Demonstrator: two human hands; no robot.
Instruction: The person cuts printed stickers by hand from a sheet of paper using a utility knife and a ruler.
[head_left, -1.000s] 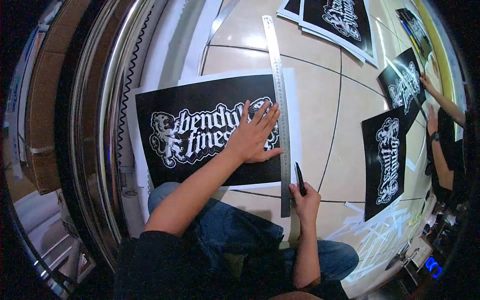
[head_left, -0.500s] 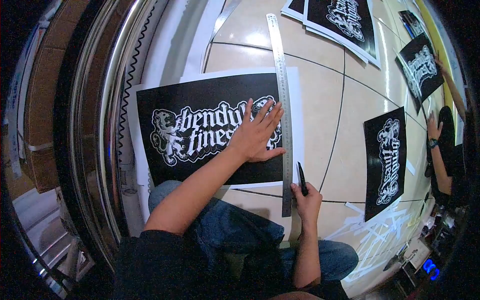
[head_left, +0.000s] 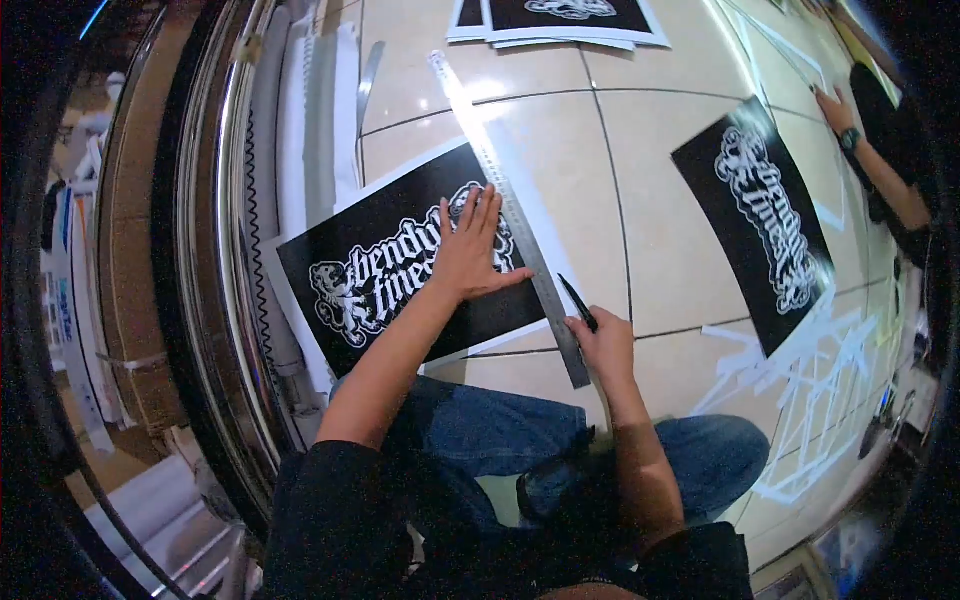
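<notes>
My left hand (head_left: 466,252) lies flat with fingers spread on a black print (head_left: 415,215) with white lettering and lion figures. Its fingertips and thumb reach the edge of a long steel ruler (head_left: 515,215), which lies along the print's right side, over the white margin. In my right hand (head_left: 606,348) is a black cutter knife (head_left: 580,303), its tip pointing up and away just right of the ruler. The white border of the sheet shows beyond the ruler near the blade.
Another black print (head_left: 755,225) lies to the right, above a heap of white paper strips (head_left: 800,400). Stacked prints (head_left: 570,22) sit at the top. Another person's hand (head_left: 836,112) is at far right. Metal rails (head_left: 215,250) and paper rolls run along the left.
My view has turned, so the print and ruler now appear more tilted. My left hand stays on the print and my right hand keeps the knife. The print near the other person is gone from view.
</notes>
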